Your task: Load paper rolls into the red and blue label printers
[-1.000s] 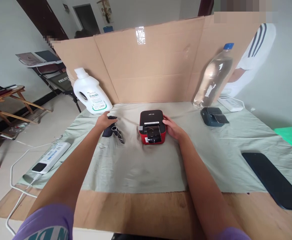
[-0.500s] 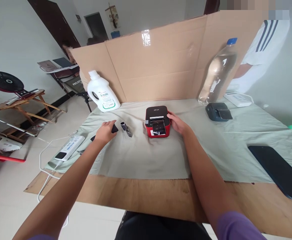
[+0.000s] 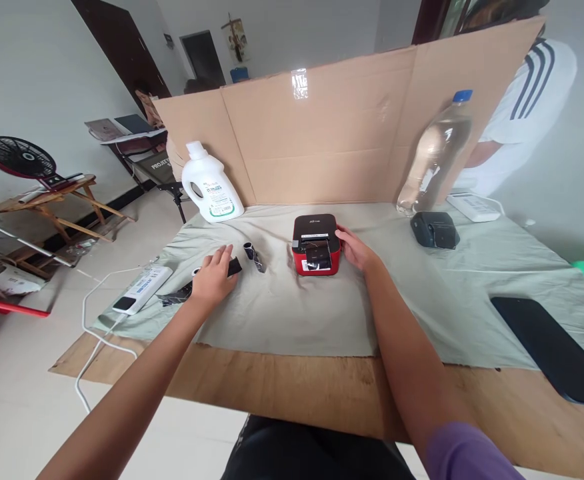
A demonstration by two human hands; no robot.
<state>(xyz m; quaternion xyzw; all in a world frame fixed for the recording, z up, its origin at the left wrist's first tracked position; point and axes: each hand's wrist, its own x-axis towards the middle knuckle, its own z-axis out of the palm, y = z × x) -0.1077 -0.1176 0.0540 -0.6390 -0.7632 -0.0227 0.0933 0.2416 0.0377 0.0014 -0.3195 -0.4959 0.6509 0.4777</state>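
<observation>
A red and black label printer (image 3: 315, 227) sits on the cloth, with a short black strip out of its front. My right hand (image 3: 356, 248) holds its right side, fingertips at the upper right edge. Farther left, my left hand (image 3: 215, 275) lies palm down with fingers extended over a small black block (image 3: 234, 267); the palm hides part of it. A glossy black strip (image 3: 176, 295) trails out on the other side of that wrist, and a white ring shows by the knuckles. Between hand and printer lies a curled black label strip (image 3: 255, 258).
A white detergent bottle (image 3: 215, 187) and a large clear bottle (image 3: 435, 160) stand before a cardboard screen (image 3: 322, 140). At right are a dark small device (image 3: 435, 230), a white device (image 3: 473, 206) and a phone (image 3: 555, 350). A power bank (image 3: 142, 290) with cable lies left.
My left hand has shifted slightly toward me and its fingers have straightened over the black block. The glossy strip beside its wrist shows more. My right hand stays on the printer.
</observation>
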